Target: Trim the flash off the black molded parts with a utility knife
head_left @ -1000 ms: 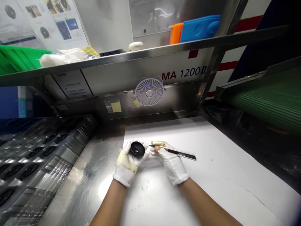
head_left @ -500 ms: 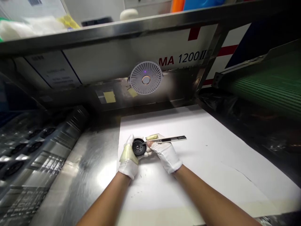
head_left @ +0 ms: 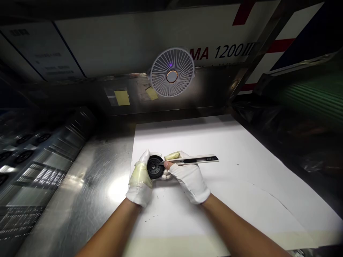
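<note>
Both of my hands wear white gloves with yellowish tape on some fingers. My left hand (head_left: 139, 180) is closed round a small round black part (head_left: 155, 167), holding it on edge above the white sheet (head_left: 227, 192). My right hand (head_left: 189, 178) grips a slim utility knife (head_left: 197, 159), whose body points to the right. The knife's tip rests against the right rim of the black part. The two hands touch at the fingertips around the part.
A small white fan (head_left: 172, 72) hangs on the back wall under the lettering "MA 1200". A steel worktop (head_left: 88, 192) lies left of the sheet. Trays of round black parts (head_left: 24, 153) stretch along the far left. A green ribbed roller (head_left: 313, 98) sits at the right.
The knife tip has come in against the black part, which has turned from face-up to on edge. The camera has tilted down, so the upper shelf has left the view.
</note>
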{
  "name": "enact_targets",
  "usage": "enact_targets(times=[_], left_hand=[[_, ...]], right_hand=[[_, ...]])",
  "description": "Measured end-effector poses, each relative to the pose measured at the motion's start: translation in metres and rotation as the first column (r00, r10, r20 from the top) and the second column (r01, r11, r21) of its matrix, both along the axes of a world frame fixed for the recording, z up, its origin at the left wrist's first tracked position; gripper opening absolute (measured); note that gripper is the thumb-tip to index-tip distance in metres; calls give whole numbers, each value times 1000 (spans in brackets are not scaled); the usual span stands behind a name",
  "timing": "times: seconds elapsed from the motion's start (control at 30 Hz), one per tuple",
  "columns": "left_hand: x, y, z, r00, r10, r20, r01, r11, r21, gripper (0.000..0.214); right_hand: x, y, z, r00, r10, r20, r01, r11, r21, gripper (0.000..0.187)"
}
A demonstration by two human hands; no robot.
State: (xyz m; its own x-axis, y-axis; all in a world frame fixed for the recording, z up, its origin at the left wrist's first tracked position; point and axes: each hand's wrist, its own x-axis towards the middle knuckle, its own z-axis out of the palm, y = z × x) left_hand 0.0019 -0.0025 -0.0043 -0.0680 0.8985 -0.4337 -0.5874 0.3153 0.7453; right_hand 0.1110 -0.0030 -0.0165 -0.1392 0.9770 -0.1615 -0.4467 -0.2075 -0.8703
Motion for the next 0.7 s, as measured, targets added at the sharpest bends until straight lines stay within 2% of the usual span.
enact_targets(times=[0.27,0.5,0.7], left_hand=[[-2,-4,4,999,-31,42,32,999,-29,21],[-2,-3,-4,998,-61,1,61,998,-16,33],[-1,-5,-5,998,-20,-57,24,997,76,29]], right_hand=[[0,-1,-5,999,-1,48,0,1000,27,22],[0,-2,-3,988,-22,151,14,999,53,19],[1,-2,-5,985,-19,172,9,998,57,16]])
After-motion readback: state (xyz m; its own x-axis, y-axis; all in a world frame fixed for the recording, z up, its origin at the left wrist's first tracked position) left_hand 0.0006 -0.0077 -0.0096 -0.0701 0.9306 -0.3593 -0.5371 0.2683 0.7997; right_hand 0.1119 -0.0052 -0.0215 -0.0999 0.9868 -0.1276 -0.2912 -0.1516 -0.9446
